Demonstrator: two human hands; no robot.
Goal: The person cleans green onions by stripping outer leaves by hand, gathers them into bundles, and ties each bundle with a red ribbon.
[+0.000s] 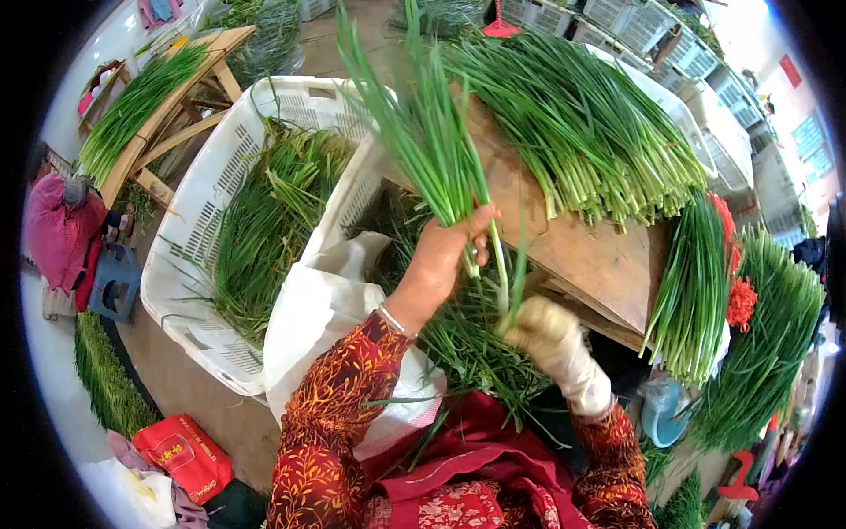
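Note:
My bare left hand [438,264] is closed around a bunch of garlic chives [432,167], leaves fanning upward and pale stems pointing down. One stalk hangs lower than the others on the bunch's right side. Beside its base is my right hand [545,339], in a pale glove and smeared by motion. Its fingers look pinched on a loose green leaf [520,264], though the fingertips are not sharp. Below both hands, loose chive leaves [485,353] lie over my lap. A large pile of chives [590,132] rests on the wooden board [590,247] ahead.
At left stands a white crate [159,291] holding loose leaves, with a white sack [308,326] against it. Tied chives [692,291] sit right of the board, near red ties [742,304]. Further off are a wooden bench [167,115], a red bag [185,454] and stacked crates [634,26].

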